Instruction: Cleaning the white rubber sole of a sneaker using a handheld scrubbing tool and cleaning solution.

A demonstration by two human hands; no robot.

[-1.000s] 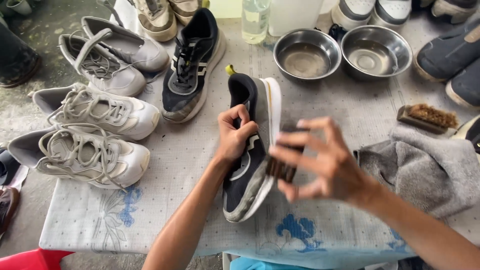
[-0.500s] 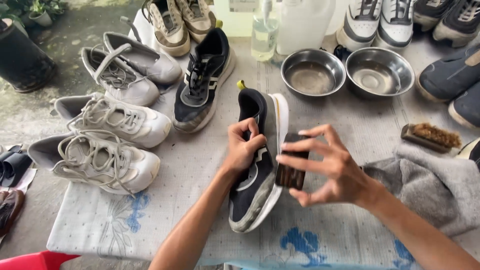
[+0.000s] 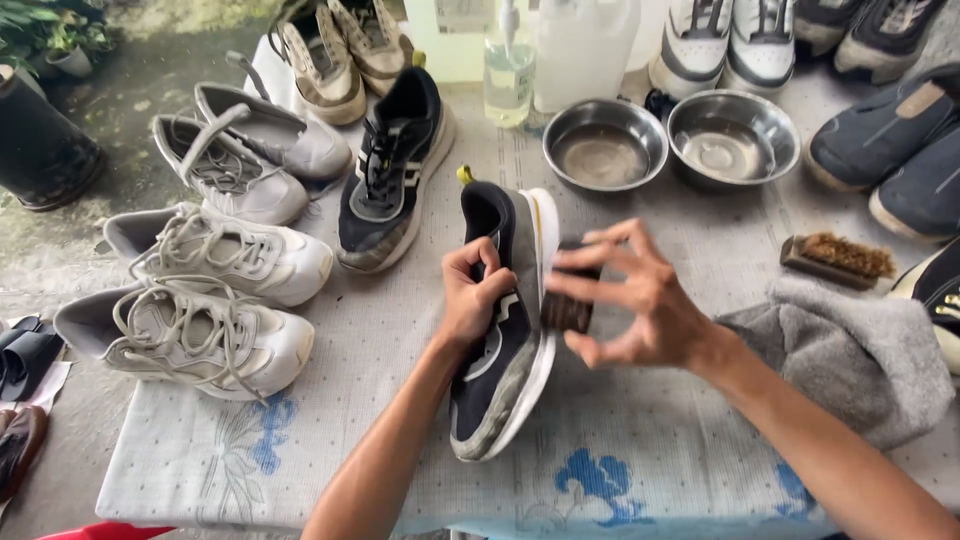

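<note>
Dark sneaker (image 3: pixel 503 330) lies tipped on its side at the middle of the cloth-covered table (image 3: pixel 640 450), white sole edge turned toward the right. Left hand (image 3: pixel 473 292) is closed around the upper near the collar, thumb hooked into the opening, pinning the shoe down. Right hand (image 3: pixel 628 298) holds a small dark brush (image 3: pixel 568 305) against the sole's side wall, fingers spread wide and only loosely curled, the block pinched between thumb and fingertips. Judged from this: short strokes along the sole edge would do best, bristles flat to the rubber, the left hand bracing so the shoe does not roll. Nearby: its mate (image 3: pixel 388 180), pale sneakers (image 3: pixel 190 335), two steel bowls (image 3: pixel 604 142), a spare brush (image 3: pixel 838 258), a grey towel (image 3: pixel 850 355).
</note>
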